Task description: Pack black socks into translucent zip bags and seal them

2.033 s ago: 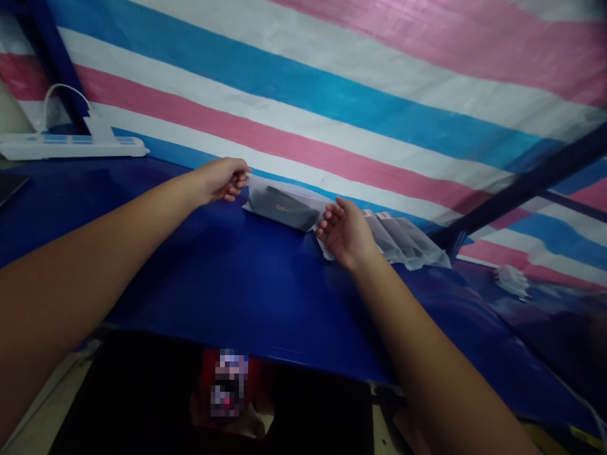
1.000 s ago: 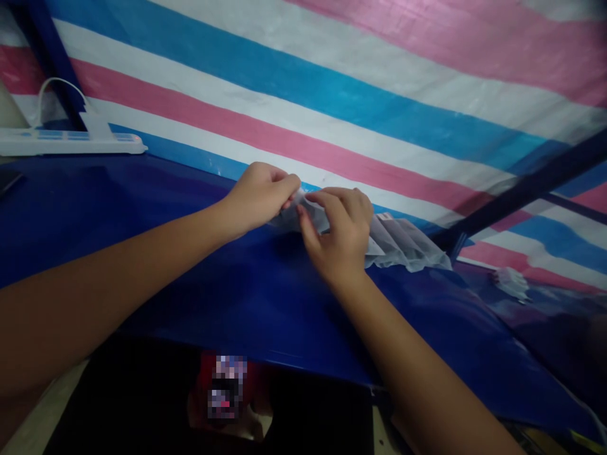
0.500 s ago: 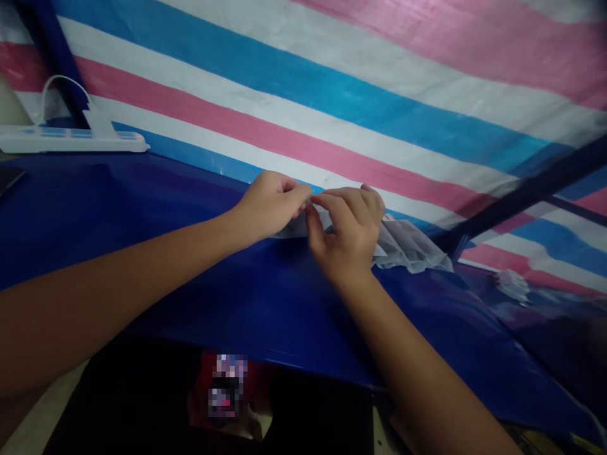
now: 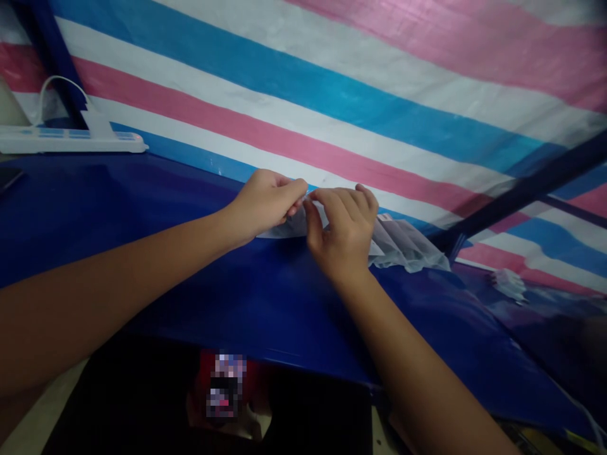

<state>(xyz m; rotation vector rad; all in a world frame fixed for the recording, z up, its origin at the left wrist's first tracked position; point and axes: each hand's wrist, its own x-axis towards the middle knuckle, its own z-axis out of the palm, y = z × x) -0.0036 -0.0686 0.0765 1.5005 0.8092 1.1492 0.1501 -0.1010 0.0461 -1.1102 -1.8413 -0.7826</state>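
My left hand [image 4: 265,203] and my right hand [image 4: 342,232] meet at the far edge of the blue table [image 4: 142,221], fingertips almost touching. Both pinch the top of a small clear plastic pouch [image 4: 290,226] with a dark item inside; the hands hide most of it. Just right of my right hand lies a row of similar clear pouches [image 4: 408,243], fanned out against the striped tarp.
A pink, white and blue striped tarp [image 4: 332,95] rises behind the table. A white power strip [image 4: 71,142] lies at the far left. A dark blue frame bar [image 4: 521,189] slants at the right. Small clear scraps [image 4: 509,281] lie beyond it. A dark area opens below the table's front edge.
Two seconds ago my hands were apart at the pouch's two ends. They have come together over it and now pinch its top, covering the dark item.
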